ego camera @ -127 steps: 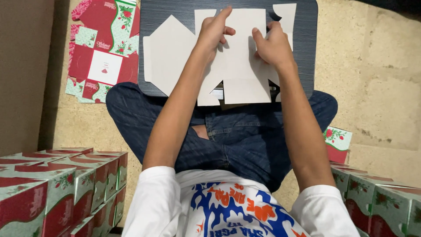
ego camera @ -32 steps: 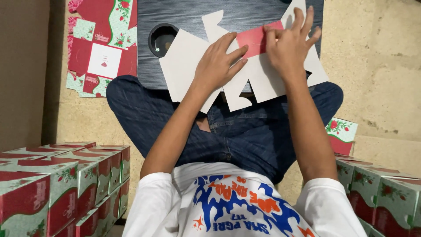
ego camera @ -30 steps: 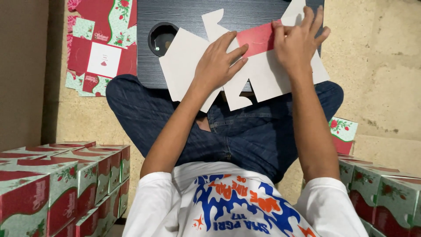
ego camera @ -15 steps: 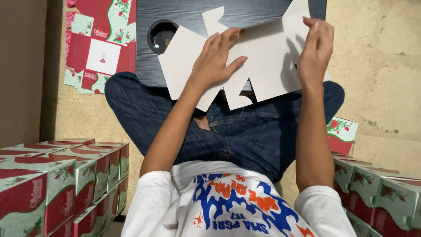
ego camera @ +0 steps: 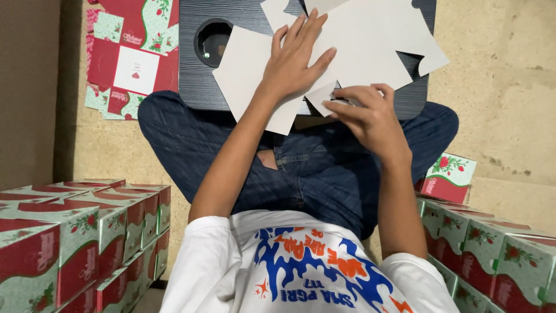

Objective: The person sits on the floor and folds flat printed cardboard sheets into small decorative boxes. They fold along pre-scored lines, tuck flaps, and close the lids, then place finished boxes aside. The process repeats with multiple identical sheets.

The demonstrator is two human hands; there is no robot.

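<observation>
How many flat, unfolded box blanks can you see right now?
2. One white-side-up blank lies on the dark lap board, pressed by the left hand and pinched by the right hand. One printed red-and-green blank lies on the floor, upper left. More may be stacked beneath.

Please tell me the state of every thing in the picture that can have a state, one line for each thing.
Grey box blank: unfolded, plain side up, lying on the lap desk.
Left hand: flat on the blank, pressing.
Right hand: pinching a small flap at the blank's near edge.
Lap desk: resting on the crossed legs.
Printed blank: flat on the floor, unfolded.
Boxes at left: assembled, stacked.
Boxes at right: assembled, stacked.
</observation>
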